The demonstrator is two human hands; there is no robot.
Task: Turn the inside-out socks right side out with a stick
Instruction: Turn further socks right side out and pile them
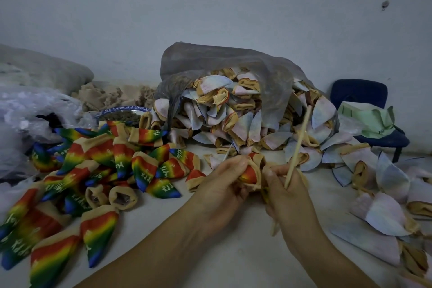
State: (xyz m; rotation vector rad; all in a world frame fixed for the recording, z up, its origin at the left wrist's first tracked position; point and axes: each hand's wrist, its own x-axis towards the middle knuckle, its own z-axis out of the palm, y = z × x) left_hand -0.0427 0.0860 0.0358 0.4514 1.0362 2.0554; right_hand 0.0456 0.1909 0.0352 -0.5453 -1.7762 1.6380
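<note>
sock [249, 174] mid-turn | my left hand [223, 179] grips its rainbow part | my right hand [288, 190] pinches the stick [299, 144] | I judge: keep stick centred, peel it back evenly

Stick [300, 138] tip hidden in R hand [289, 194]; sock [249, 174] half covered by L hand [222, 184]; rainbow socks [98, 163] cut at edge.

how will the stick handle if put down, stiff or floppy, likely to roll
Probably stiff: the stick juts straight though the right hand grips only its lower end. It looks thin and round, so likely light and apt to roll on the table.
</note>
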